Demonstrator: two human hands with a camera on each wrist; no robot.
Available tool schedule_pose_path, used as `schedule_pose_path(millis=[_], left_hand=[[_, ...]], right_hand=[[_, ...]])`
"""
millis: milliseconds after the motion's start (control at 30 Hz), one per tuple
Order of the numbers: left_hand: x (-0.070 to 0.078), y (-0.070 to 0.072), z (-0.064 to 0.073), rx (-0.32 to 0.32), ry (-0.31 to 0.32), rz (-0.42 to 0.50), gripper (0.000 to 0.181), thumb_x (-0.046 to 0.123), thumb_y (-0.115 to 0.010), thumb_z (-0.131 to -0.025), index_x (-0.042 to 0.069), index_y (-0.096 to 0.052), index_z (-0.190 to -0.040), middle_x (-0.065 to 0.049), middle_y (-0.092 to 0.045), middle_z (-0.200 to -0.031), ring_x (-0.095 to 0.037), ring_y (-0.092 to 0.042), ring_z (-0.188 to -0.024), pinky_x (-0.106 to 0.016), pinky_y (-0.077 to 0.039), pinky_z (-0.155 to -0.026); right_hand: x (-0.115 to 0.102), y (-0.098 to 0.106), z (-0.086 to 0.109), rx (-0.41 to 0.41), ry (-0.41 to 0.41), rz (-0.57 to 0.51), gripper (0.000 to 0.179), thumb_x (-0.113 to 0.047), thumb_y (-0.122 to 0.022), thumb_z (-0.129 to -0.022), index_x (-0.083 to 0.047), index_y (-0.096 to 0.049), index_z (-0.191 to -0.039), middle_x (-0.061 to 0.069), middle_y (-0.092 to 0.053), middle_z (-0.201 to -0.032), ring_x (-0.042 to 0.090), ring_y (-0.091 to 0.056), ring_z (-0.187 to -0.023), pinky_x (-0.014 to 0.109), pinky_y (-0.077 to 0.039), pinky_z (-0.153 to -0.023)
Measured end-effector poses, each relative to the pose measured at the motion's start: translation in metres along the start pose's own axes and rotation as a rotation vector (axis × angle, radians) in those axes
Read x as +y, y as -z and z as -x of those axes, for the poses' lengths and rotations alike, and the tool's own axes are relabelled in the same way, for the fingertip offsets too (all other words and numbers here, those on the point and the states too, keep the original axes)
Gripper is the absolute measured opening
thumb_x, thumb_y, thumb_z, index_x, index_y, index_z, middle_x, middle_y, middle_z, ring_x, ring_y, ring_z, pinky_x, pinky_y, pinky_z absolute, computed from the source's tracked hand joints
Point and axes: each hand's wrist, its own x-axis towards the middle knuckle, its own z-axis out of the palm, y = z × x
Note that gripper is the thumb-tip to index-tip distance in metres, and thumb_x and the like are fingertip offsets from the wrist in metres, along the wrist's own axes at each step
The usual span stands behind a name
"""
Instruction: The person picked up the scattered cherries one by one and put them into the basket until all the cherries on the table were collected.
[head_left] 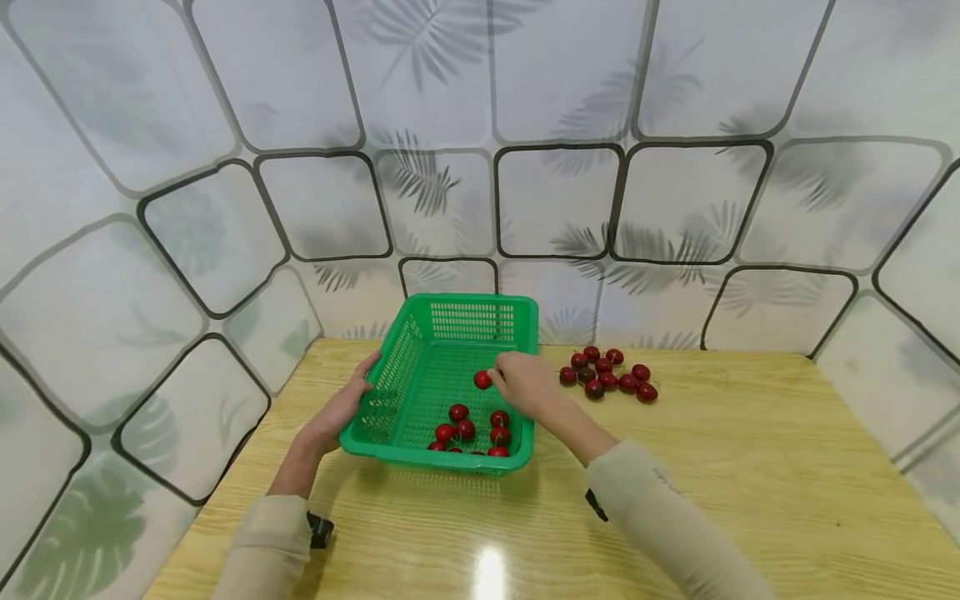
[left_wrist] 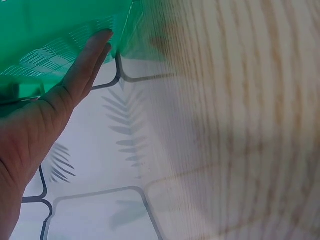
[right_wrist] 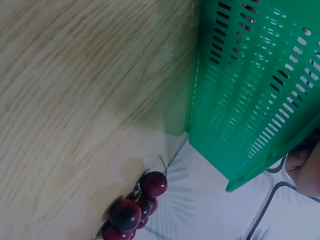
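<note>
My right hand (head_left: 527, 385) is over the right part of a green plastic basket (head_left: 438, 454), pinching a red cherry (head_left: 482, 380) by or near its stem. Only part of that hand (right_wrist: 306, 170) shows in the right wrist view, beyond the basket's rim, and the cherry is hidden there. Along the basket's left side, my left hand (head_left: 341, 412) rests with its fingers extended. The left wrist view shows those straight fingers (left_wrist: 82, 67) against the outer wall. Several cherries (head_left: 465, 430) lie at the near end inside the basket, some partly hidden by the near rim.
A loose group of dark red cherries (head_left: 607, 381) lies on the wooden table (head_left: 750, 467), right of the basket. Some of them (right_wrist: 125, 215) show at the bottom of the right wrist view. A patterned pale wall covering (head_left: 558, 200) stands behind the table.
</note>
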Motion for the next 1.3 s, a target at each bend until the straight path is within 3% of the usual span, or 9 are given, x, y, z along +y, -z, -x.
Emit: schedule_pose_path(millis=[200, 400, 567, 800, 1000, 1133, 1300], left_hand=[[0.001, -0.002, 0.000, 0.014, -0.006, -0.011, 0.064, 0.016, -0.019, -0.103, 0.031, 0.003, -0.161, -0.021, -0.005, -0.161, -0.037, -0.048, -0.112, -0.038, -0.051, -0.081], [-0.003, -0.003, 0.000, 0.006, -0.002, -0.010, 0.063, 0.017, -0.019, -0.104, 0.033, 0.003, -0.161, -0.021, -0.004, -0.162, -0.037, -0.049, -0.110, -0.039, -0.052, -0.081], [-0.003, -0.002, 0.002, 0.011, -0.008, -0.005, 0.064, 0.016, -0.019, -0.103, 0.032, 0.004, -0.161, -0.019, -0.002, -0.162, -0.037, -0.046, -0.113, -0.037, -0.050, -0.084], [-0.001, -0.001, 0.004, 0.031, 0.003, -0.020, 0.064, 0.016, -0.020, -0.103, 0.034, 0.003, -0.160, -0.019, -0.002, -0.163, -0.036, -0.046, -0.111, -0.037, -0.049, -0.083], [-0.002, -0.002, 0.005, 0.028, 0.002, -0.028, 0.064, 0.016, -0.019, -0.104, 0.033, 0.003, -0.161, -0.018, 0.000, -0.163, -0.038, -0.044, -0.114, -0.038, -0.048, -0.084], [-0.001, -0.003, 0.003, 0.028, -0.008, -0.042, 0.063, 0.016, -0.020, -0.104, 0.032, 0.003, -0.161, -0.016, 0.001, -0.164, -0.040, -0.038, -0.121, -0.037, -0.046, -0.087], [0.000, -0.004, 0.001, 0.032, -0.004, -0.037, 0.064, 0.016, -0.020, -0.103, 0.030, 0.002, -0.161, -0.019, -0.003, -0.163, -0.039, -0.043, -0.116, -0.037, -0.048, -0.086]], right_hand=[[-0.011, -0.003, -0.001, -0.008, 0.047, -0.026, 0.041, -0.021, -0.060, -0.100, -0.018, -0.045, -0.062, -0.005, -0.040, -0.057, 0.010, -0.037, -0.050, 0.025, -0.033, -0.048], [-0.014, -0.011, -0.001, -0.070, 0.002, -0.046, 0.042, -0.020, -0.062, -0.099, -0.017, -0.045, -0.060, -0.005, -0.040, -0.056, 0.010, -0.038, -0.050, 0.025, -0.034, -0.049], [-0.016, -0.015, -0.004, -0.122, -0.019, 0.062, 0.043, -0.018, -0.062, -0.098, -0.017, -0.044, -0.059, -0.004, -0.041, -0.056, 0.012, -0.042, -0.051, 0.031, -0.043, -0.049], [-0.020, -0.018, -0.007, -0.204, 0.023, 0.209, 0.041, -0.004, -0.063, -0.087, -0.017, -0.040, -0.055, -0.004, -0.039, -0.053, 0.011, -0.040, -0.052, 0.033, -0.049, -0.049], [-0.020, -0.020, -0.007, -0.253, 0.022, 0.258, 0.039, -0.001, -0.062, -0.085, -0.017, -0.044, -0.055, -0.004, -0.046, -0.054, 0.011, -0.045, -0.054, 0.033, -0.052, -0.053], [-0.020, -0.019, -0.006, -0.250, 0.025, 0.275, 0.037, -0.002, -0.063, -0.086, -0.016, -0.048, -0.056, -0.003, -0.050, -0.056, 0.011, -0.049, -0.055, 0.034, -0.053, -0.055], [-0.017, -0.020, -0.005, -0.223, 0.029, 0.265, 0.036, -0.003, -0.064, -0.085, -0.016, -0.048, -0.057, -0.003, -0.050, -0.056, 0.012, -0.050, -0.055, 0.035, -0.053, -0.054]])
